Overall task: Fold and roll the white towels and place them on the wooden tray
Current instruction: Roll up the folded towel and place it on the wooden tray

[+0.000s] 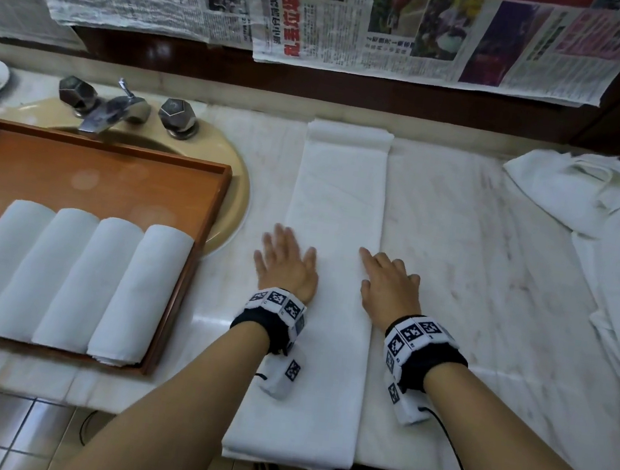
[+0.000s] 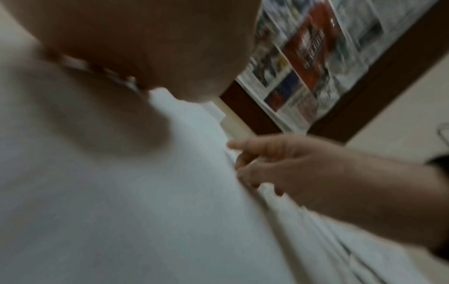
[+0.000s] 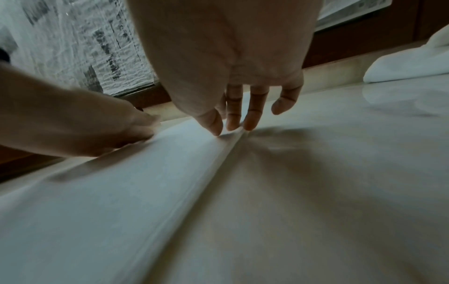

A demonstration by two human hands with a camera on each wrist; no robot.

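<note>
Marble table point(image 1: 475, 256) is carrying a white towel folded into a long strip point(image 1: 337, 207), whose long axis is running from the near edge, where its end is hanging slightly over, straight to the far edge, where its far end is folded back on itself. Both hands are lying flat about midway along it: the left hand point(image 1: 286, 265) is pressing the strip's left border with fingers point(image 1: 280, 237) spread and straight, and the right hand point(image 1: 386, 284) is touching the right border, its fingers point(image 3: 234, 117) extended and holding nothing. Each hand is equally near; the near end is lying behind the wrists, so rolling would probably mean drawing both hands back first. Toward the left edge, the wooden tray point(image 1: 195, 259) is holding four rolled towels point(image 1: 70, 278). Loose white towels point(image 1: 600, 202) are lying heaped at the far right corner.
</note>
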